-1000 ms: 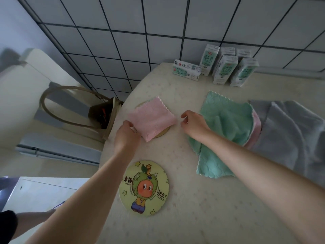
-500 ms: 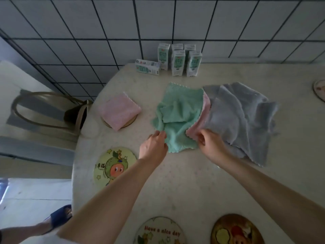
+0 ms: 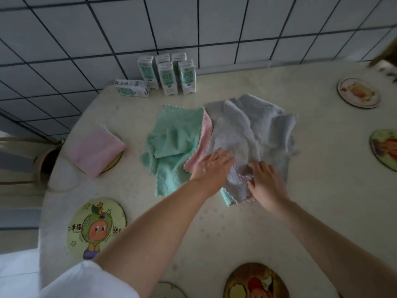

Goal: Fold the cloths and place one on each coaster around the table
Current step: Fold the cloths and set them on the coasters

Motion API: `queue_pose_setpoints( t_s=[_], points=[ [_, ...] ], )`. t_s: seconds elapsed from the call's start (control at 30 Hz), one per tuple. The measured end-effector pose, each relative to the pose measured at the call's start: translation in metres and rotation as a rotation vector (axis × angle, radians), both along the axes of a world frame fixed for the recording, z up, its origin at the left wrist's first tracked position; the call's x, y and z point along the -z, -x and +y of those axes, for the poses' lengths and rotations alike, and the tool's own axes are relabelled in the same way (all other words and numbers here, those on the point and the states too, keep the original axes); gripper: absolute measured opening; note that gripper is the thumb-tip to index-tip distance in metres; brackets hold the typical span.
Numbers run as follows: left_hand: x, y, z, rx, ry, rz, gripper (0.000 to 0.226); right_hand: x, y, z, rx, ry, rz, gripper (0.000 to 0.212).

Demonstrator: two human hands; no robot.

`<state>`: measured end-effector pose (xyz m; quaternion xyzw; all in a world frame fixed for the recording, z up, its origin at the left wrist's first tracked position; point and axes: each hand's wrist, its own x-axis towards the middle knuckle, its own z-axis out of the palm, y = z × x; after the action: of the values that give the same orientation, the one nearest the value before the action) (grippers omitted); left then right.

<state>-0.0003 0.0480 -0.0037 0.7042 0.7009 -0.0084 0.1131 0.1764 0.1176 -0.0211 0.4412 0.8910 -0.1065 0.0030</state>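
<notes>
A folded pink cloth (image 3: 94, 150) lies on a round coaster (image 3: 115, 161) at the table's left edge. In the middle is a pile of loose cloths: a mint green one (image 3: 171, 143), a pink one (image 3: 202, 145) peeking out beneath, and a crumpled grey one (image 3: 253, 130) on the right. My left hand (image 3: 211, 165) lies flat with fingers spread on the near edge of the grey and pink cloths. My right hand (image 3: 263, 182) presses on the grey cloth's near corner, fingers curled at the fabric; I cannot tell whether it pinches it.
Bare picture coasters ring the table: a cartoon fruit one (image 3: 95, 227) at near left, two at the near edge (image 3: 255, 281), two at the right (image 3: 357, 92). Several milk cartons (image 3: 166, 75) stand by the tiled wall. A chair (image 3: 25, 155) is at the left.
The view swung right from the pink cloth on its coaster to the pile. Both hands moved from the green cloth's near edge onto the grey cloth's near corner.
</notes>
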Motion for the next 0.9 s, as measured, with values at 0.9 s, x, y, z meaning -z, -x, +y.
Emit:
queue_pose_setpoints(
  t_s=[0.9],
  points=[
    [-0.074,0.05,0.083,-0.585,-0.269,-0.645,0.03,-0.069,-0.033,0.093,0.15,0.219,0.256,0.032]
  ],
)
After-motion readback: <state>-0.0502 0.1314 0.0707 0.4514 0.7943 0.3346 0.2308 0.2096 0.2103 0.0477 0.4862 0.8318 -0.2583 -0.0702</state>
